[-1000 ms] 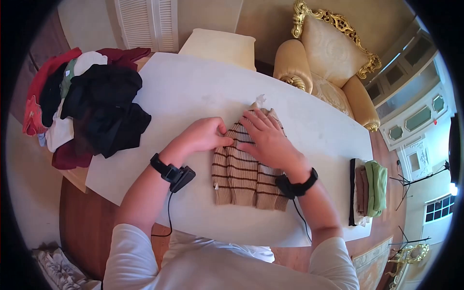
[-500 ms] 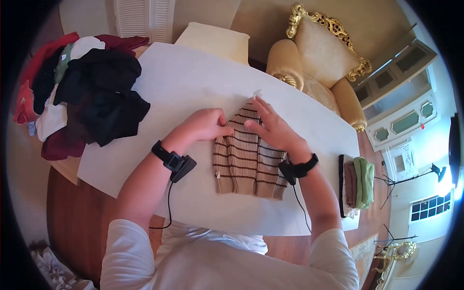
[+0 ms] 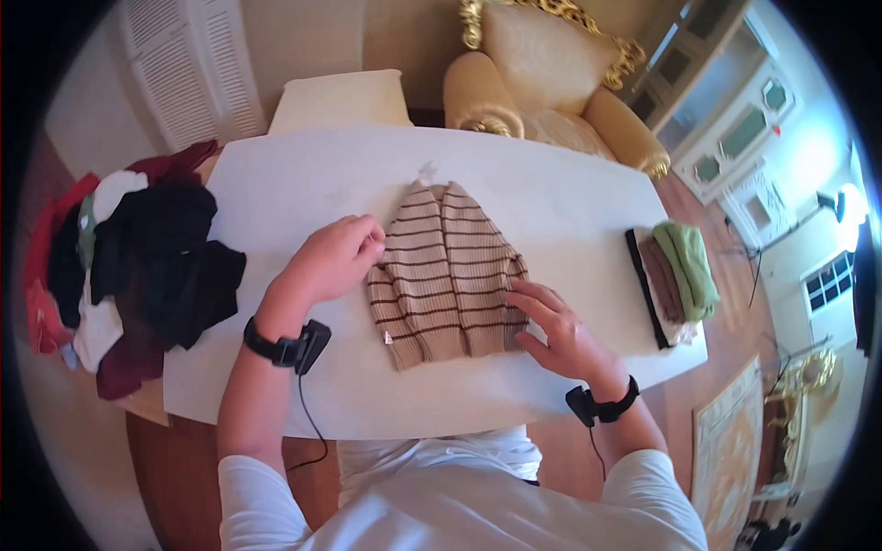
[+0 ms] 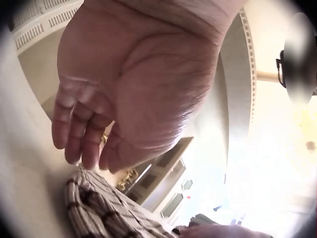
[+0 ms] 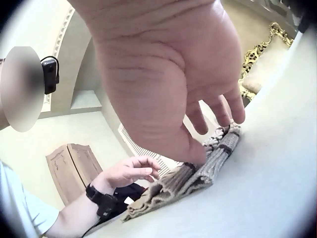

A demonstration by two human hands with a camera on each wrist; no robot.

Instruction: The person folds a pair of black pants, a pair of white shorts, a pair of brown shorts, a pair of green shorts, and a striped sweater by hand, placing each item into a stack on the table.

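Note:
A beige knit sweater [image 3: 450, 266] with brown stripes lies folded on the white table, its sides tucked toward the middle and a small pale tag at its far end. Beside its left edge hovers my left hand [image 3: 338, 255], fingers loosely bent; the left wrist view shows no cloth between thumb and fingers, with the striped knit [image 4: 106, 208] just below them. My right hand [image 3: 565, 335] is at the sweater's right edge, fingers spread and fingertips over the knit. From the right wrist, the ribbed layers [image 5: 188, 181] appear beneath that hand's thumb and fingers.
On the left, a loose heap of dark, red and white clothes [image 3: 152, 257] reaches the table [image 3: 303, 386] edge. A neat stack of folded garments [image 3: 675, 280], green on top, sits at the right edge. An ornate gold armchair [image 3: 542, 73] stands behind the table.
My right hand has come off the sweater's top and moved right and nearer to its right edge. The left hand has drawn away from the left edge. The head view has shifted.

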